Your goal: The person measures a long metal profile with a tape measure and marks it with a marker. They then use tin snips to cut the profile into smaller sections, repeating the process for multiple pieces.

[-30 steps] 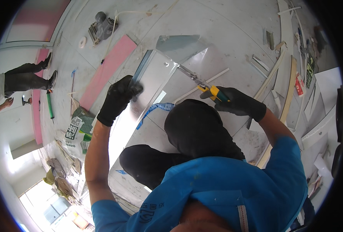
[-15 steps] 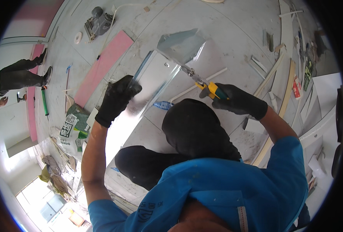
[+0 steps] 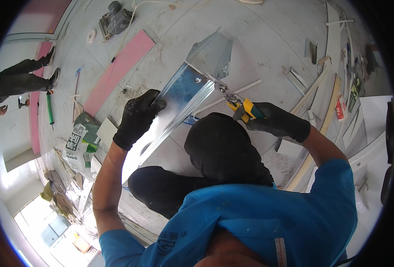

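Observation:
A long shiny sheet-metal channel runs slantwise from beside my bent knees to the middle of the floor ahead, its far end flap splayed outward. My left hand, in a black glove, is closed over the channel's left edge with the thumb on top. In my gloved right hand are tin snips with yellow and green handles. Their jaws meet the right edge of the channel near the flap; whether metal is between the blades is hard to make out.
A pink board lies on the left, with a grey power tool beyond it. A printed bag sits near my left forearm. Trim strips and scraps litter the right side. Another person's legs are at far left.
The channel has turned slightly, and its cut end has shifted a little to the right. The snips have moved slightly right and nearer to me. My left hand keeps its grip.

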`<state>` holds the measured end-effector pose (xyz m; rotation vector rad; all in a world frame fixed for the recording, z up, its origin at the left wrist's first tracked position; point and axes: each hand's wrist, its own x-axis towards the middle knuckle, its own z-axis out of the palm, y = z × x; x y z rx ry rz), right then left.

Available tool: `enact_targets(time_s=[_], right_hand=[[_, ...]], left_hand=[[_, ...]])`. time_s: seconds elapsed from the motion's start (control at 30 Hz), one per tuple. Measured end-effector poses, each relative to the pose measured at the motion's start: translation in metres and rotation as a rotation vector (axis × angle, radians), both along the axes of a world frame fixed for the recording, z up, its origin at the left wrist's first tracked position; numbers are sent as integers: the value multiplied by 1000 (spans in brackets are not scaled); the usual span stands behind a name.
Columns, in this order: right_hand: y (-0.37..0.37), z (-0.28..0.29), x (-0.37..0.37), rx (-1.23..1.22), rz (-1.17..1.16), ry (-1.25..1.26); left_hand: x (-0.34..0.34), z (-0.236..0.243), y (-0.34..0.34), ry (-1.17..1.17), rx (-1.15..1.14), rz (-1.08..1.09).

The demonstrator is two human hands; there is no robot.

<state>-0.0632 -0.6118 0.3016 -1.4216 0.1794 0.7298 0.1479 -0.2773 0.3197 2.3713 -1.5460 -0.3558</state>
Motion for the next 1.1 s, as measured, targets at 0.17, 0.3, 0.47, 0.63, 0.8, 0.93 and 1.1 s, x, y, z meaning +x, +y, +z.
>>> enact_targets(time_s=[0.17,0.3,0.47,0.63,0.8,0.93,1.1], right_hand=[[-1,-31,-9,139,-88,24],[0,-29,-4,66,-72,2],[-12,-44,2,34,3,-95],[-13,-34,8,-69,75,-120],[-12,-32,14,31,58,-149],[-7,-46,10,55,33,-180],[-1,-36,17,-100,10,-174]], left_hand=[[-3,4,-10,-175,-124,-99],[-6,7,-14,29,-111,52],[-4,6,-15,74,-125,64],[5,6,-9,-112,-124,-53],[5,7,0,93,15,122],[8,1,8,62,-5,93],[13,2,5,134,-15,123]])
